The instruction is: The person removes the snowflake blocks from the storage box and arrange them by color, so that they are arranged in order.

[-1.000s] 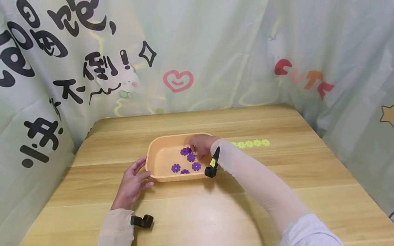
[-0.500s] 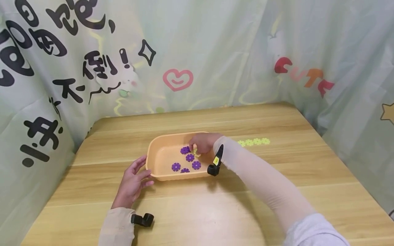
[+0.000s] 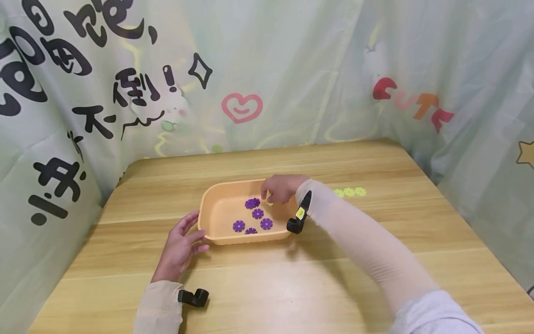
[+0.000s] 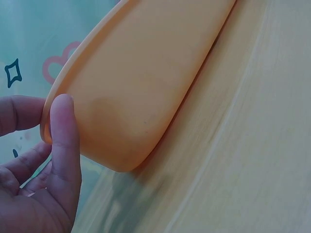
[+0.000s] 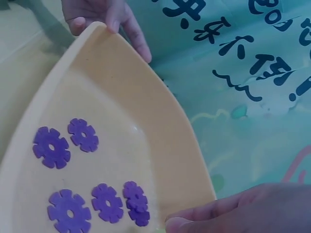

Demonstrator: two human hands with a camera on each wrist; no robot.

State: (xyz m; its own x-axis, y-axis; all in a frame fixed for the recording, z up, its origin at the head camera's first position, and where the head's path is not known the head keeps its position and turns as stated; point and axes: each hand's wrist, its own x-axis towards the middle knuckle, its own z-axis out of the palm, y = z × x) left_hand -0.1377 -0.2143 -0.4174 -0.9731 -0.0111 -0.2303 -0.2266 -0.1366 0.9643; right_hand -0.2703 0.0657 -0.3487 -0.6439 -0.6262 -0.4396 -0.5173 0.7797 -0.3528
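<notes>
Shallow orange plastic tray (image 3: 217, 218) with rounded corners sits on the light wooden table (image 3: 333, 287), roughly mid-table and somewhat toward the left edge. Left hand (image 3: 180, 248) rests on the table at the tray's near-left corner; its fingers (image 4: 63, 131) are straight and slightly spread, thumb and fingertips touching the tray's outer wall and rim, not curled round it. Right hand (image 3: 282, 188) hovers over the far-right part of the tray, fingers curled downward and drawn together; a hint of yellow shows at the fingertips in the head view, but whether they pinch anything cannot be told, and the right wrist view shows only the side of one finger (image 5: 233, 213) above the rim. Inside the tray lie flat purple flower-shaped plastic discs (image 3: 257, 214), notched round the edge with a centre hole: a pair overlapping nearest the right hand, the others apart on the tray floor toward the near wall. A row of pale yellow-green flower-shaped discs (image 3: 349, 191) lies edge to edge on the table beyond the right forearm, toward the right edge, well apart from the tray. Black wrist-mounted camera clips show on both sleeves.
</notes>
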